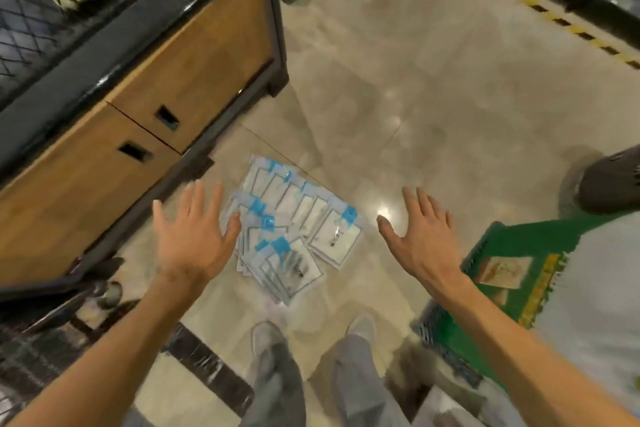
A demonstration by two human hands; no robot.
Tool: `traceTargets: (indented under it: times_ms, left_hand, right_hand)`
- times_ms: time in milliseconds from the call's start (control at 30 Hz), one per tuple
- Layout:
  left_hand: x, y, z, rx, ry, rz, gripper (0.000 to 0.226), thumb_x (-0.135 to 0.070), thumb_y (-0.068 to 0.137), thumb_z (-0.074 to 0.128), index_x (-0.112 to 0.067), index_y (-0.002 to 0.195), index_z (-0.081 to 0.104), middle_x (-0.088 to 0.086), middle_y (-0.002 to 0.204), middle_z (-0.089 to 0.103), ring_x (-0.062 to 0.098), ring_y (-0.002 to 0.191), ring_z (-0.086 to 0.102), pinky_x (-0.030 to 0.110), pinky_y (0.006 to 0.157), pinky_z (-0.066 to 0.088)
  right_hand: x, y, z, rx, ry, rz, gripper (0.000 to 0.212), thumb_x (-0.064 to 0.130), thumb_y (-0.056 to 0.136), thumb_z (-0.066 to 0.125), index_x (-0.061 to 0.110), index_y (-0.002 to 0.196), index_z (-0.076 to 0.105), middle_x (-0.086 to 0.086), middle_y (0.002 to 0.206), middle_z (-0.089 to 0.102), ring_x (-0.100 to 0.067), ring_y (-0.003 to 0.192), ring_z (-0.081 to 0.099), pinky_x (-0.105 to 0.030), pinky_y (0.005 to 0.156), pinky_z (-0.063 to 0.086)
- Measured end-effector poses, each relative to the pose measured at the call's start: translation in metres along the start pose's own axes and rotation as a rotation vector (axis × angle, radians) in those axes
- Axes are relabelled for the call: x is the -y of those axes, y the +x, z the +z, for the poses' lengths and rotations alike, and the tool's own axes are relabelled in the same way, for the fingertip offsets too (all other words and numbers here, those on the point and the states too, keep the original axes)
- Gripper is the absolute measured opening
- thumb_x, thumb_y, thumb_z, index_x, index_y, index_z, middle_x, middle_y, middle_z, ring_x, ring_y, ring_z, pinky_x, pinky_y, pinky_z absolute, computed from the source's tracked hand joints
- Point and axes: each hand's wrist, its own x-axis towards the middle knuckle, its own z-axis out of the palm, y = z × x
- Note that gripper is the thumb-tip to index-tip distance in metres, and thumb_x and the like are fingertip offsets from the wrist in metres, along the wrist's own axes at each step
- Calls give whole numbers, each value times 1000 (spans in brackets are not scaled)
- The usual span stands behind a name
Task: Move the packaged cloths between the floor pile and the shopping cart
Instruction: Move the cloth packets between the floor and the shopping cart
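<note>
In the head view, the left hand (pixel 194 239) and the right hand (pixel 420 239) are held out above the floor (pixel 415 114), both spread flat with fingers apart and nothing gripped. The packs (pixel 294 229) lie on the floor between the two hands, touched in the picture by the left hand's thumb edge and set apart from the right hand by a strip of bare floor. They are fanned in an overlapping pile, flat on their faces, beside the cabinet (pixel 138 135) that stands beyond the left hand.

The packs are judged light, thin and floppy, with glossy film likely to slide pack on pack; a loose stack could fan out or spill. A hold from both sides, squeezing the pile together at its long edges, looks safest. Each pack is a rectangle whose long axis runs away from the hands, slightly toward the right, with the blue header at the far end. A green basket (pixel 512 274) sits just beyond the right wrist; whether it belongs to the cart cannot be told.
</note>
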Motion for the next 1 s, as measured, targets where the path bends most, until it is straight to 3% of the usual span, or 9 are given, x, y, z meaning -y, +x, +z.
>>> traceTargets:
  times_ms: [133,367,500,633,833,1000]
  left_hand:
    - [-8,20,98,41,1,-23,72,-61,99,10,-23,160,21,13,165,28,32,151,28,67,119,9]
    - [-20,63,301,80,-67,5,75,-64,98,4,-25,162,10,10,169,16,31,154,19,66,121,-2]
    - [-28,89,417,95,-16,8,75,-59,99,10,-17,161,22,15,166,23,33,152,26,72,116,11]
    - [-36,117,516,87,-4,19,75,-56,99,15,-13,159,27,16,164,27,32,151,27,72,115,11]
    - [-39,130,630,5,-39,10,76,-56,101,21,-4,155,28,20,162,30,33,151,28,70,113,13]
    - [-44,129,676,-5,-149,-10,105,-78,88,24,-1,159,15,19,168,14,30,156,9,70,117,11]
  right_hand:
    - [-13,33,98,79,-32,21,80,68,99,38,22,163,23,-8,171,24,-29,157,22,-54,126,18]
    - [-47,101,285,106,-38,62,82,65,100,38,17,164,20,-9,171,21,-28,158,18,-51,128,13]
    - [-73,136,391,114,-38,124,85,69,98,33,17,164,20,-11,171,20,-30,158,18,-51,128,12]
    - [-96,163,489,91,-55,141,86,70,96,33,16,163,21,-13,170,21,-32,157,19,-53,127,14]
    - [-127,192,602,56,-74,173,93,72,98,32,8,163,16,-15,172,16,-31,159,12,-52,128,10]
    - [-138,199,645,-35,40,218,107,80,92,34,1,161,17,-17,171,15,-31,159,9,-53,128,8]
